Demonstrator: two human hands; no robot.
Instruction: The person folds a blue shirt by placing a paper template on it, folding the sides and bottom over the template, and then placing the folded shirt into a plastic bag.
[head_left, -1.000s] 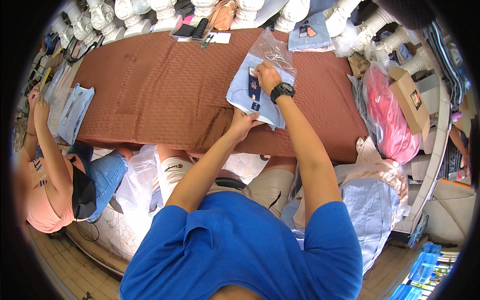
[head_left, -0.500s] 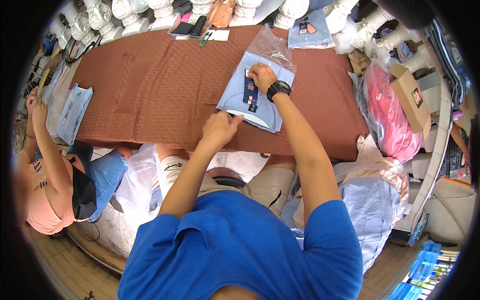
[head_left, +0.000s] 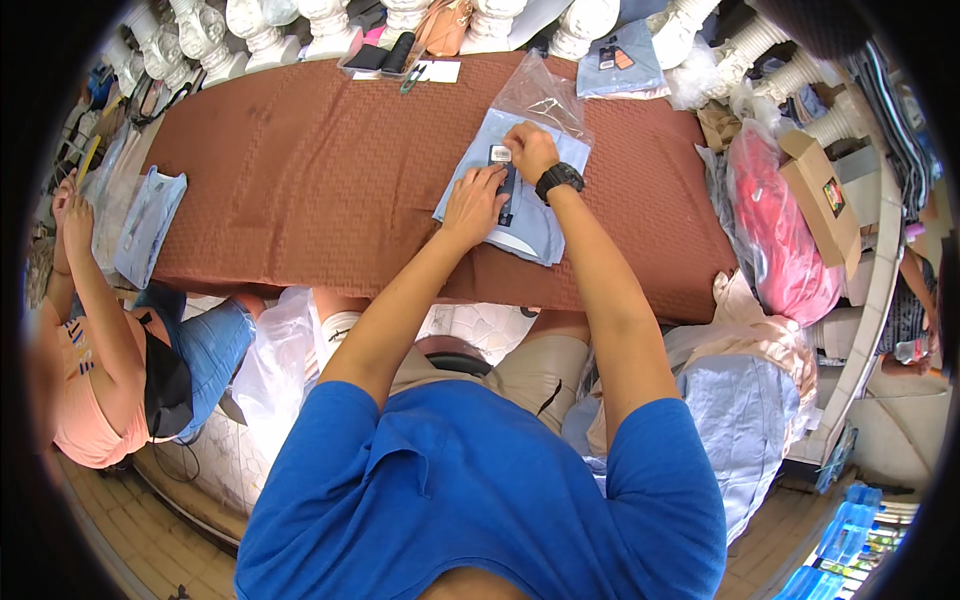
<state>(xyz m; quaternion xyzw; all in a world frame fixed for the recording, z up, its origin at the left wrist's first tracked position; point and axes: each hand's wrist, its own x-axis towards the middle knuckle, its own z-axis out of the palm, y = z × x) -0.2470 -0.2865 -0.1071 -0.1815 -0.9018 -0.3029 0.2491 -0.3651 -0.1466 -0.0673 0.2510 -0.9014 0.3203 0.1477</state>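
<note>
A folded light blue shirt [head_left: 470, 150] in a clear plastic bag [head_left: 540, 95] lies in front of me, its bag flap reaching toward the far side. On it rests a dark label tag [head_left: 508, 205] with a white printed sticker [head_left: 500, 154] at its far end. My left hand [head_left: 473, 208] lies over the middle of the tag, fingers stretched and thumb apart, partly covering it. My right hand [head_left: 531, 150], with a black watch at the wrist, pinches at the tag's far end by the sticker; its fingertips are partly hidden.
A brown-clothed table [head_left: 330, 180] bears the work. At its far edge are a tray with black rolls [head_left: 385, 58], green thread snips [head_left: 412, 78] and another bagged shirt [head_left: 620, 62]. To the left a person [head_left: 100, 370] works beside a shirt [head_left: 150, 228]. A cardboard box [head_left: 820, 200] stands right.
My left hand has moved from the shirt's near edge up and right onto the tag. My right hand has shifted slightly, still at the tag's far end, where the white sticker now shows.
</note>
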